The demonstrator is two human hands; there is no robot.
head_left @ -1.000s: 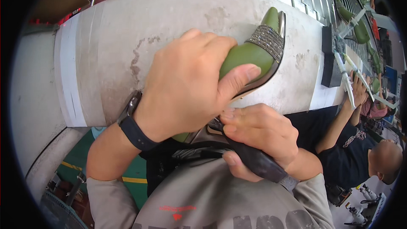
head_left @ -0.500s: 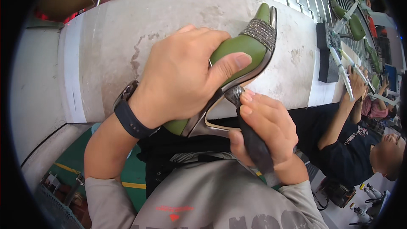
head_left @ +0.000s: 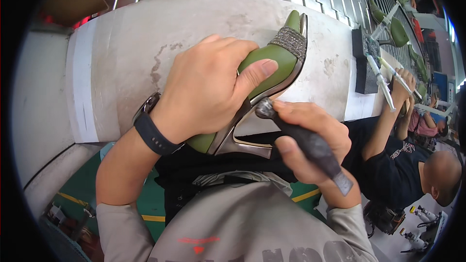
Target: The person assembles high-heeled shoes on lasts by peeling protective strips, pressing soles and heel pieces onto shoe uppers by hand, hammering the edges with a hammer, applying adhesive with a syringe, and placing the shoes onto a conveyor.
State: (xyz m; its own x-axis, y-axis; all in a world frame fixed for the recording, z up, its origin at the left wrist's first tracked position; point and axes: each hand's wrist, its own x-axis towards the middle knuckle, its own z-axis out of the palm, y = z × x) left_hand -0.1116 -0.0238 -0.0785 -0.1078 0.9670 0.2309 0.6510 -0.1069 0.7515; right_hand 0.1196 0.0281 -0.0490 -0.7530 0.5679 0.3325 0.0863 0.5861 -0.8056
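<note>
Tool (head_left: 310,143) has swung flatter in our right hand (head_left: 335,133), pinched between fingers and thumb, rounded end (head_left: 264,108) near the sole edge (head_left: 280,87), so we're seemingly off the heel (head_left: 252,149). Left hand (head_left: 211,85) clamps our green shoe (head_left: 272,68) across the bench's (head_left: 194,24) near edge.

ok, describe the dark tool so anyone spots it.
At the pale bench, find the green high-heeled shoe held by the left hand. Beside its heel, the right hand holds the dark tool. Unlike the shoe, it has a rounded knob and a flat, squared end.
</note>
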